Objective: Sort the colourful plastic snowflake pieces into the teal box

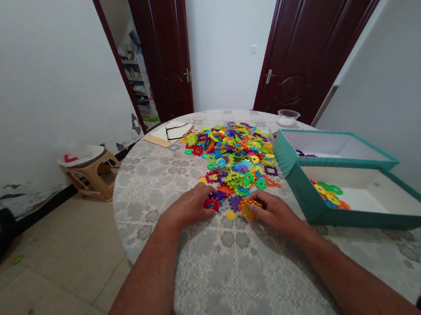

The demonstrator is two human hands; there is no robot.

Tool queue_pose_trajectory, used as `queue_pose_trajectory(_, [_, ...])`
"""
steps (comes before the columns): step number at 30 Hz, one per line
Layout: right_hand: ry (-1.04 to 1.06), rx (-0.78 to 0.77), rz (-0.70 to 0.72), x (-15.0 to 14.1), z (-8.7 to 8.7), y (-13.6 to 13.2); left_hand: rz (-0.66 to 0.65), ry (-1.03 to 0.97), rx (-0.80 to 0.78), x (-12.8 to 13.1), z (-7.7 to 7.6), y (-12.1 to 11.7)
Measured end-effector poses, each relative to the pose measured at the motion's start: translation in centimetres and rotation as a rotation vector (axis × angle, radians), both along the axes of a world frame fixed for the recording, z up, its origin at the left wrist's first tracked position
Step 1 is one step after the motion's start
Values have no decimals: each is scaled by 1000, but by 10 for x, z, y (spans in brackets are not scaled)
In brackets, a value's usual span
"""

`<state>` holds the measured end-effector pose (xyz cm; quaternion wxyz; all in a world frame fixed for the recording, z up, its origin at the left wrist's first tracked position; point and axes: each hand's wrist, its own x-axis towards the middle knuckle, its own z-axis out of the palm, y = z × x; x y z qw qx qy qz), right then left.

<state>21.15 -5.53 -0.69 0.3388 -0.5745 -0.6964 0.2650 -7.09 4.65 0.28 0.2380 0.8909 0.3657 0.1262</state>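
Note:
A heap of colourful notched plastic building pieces [232, 149], many gear-shaped, spreads over the table. At its near left edge, my left hand [190, 205] has its fingers curled round a red toothed piece [211, 204], thumb on the near side. My right hand [274, 212] pinches yellow-orange gear pieces [248, 209] between thumb and fingers, low over the tablecloth. A purple square piece [235, 203] and a small yellow gear piece [231, 216] lie between the two hands. Part of the right fingers is hidden behind the pieces.
To the right stands a teal box [371, 219] with white lining; several gear pieces [331, 195] lie in its near part and purple ones in the far part. Glasses [176, 131] rest on papers at the back left. A clear plastic bowl [289, 115] sits at the back right.

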Motion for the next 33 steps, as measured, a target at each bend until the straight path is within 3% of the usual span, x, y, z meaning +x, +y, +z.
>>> queue_pose_trajectory(7, [-5,2,17,-1,1,0,37,-128,43,8,-1,4])
queue_pose_trajectory(14, [-12,31,14,1,0,0,202,-318,3,10,7,4])
queue_pose_trajectory(18, [59,153,51,3,-1,0,133,-382,-123,12,10,1])
queue_pose_trajectory(22, [139,221,99,2,3,-3,53,-351,-136,25,5,-6])
queue_pose_trajectory(28, [49,277,199,-2,4,-4,-43,-299,-187,43,-9,-14])
queue_pose_trajectory(33, [-49,205,218,-1,1,-2,-49,-266,-172,45,-8,-17])
